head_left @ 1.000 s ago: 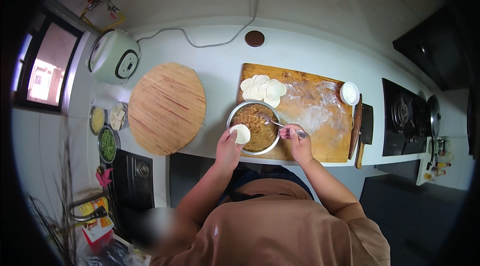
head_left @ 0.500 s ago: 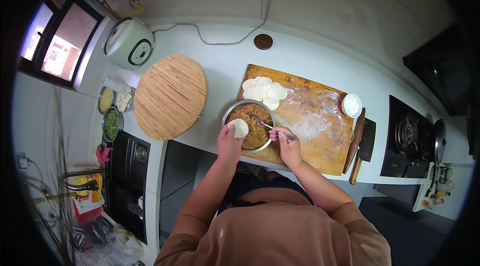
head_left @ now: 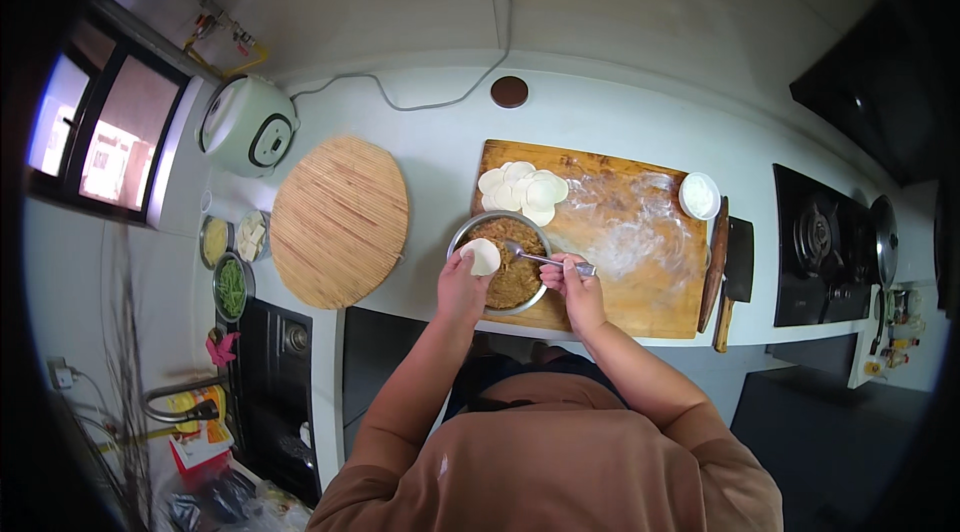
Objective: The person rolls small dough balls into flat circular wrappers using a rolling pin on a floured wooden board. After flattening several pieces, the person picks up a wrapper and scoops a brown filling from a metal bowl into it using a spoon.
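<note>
My left hand point(head_left: 461, 292) holds a round white dough wrapper point(head_left: 482, 257) over the left side of a metal bowl point(head_left: 452, 243). Brown minced filling point(head_left: 515, 279) fills that bowl. Closed around a metal spoon's handle, my right hand point(head_left: 575, 294) is at the bowl's right rim. The spoon point(head_left: 540, 259) slants left, its tip at the filling. Behind the bowl, several overlapping dough wrappers point(head_left: 523, 190) lie on a floured wooden cutting board point(head_left: 640, 304), which reaches under the bowl's right side.
A round slatted board point(head_left: 340, 222) lies left of the bowl. Past it are a rice cooker point(head_left: 248, 127) and small bowls, one with chopped greens point(head_left: 230, 288). At right are a white bowl point(head_left: 699, 196), a rolling pin point(head_left: 714, 267), a cleaver point(head_left: 738, 262) and a stove point(head_left: 822, 247).
The view has shifted a little, so the counter sits differently in the picture. My hands still hold the wrapper and spoon; the spoon lies slightly flatter across the bowl.
</note>
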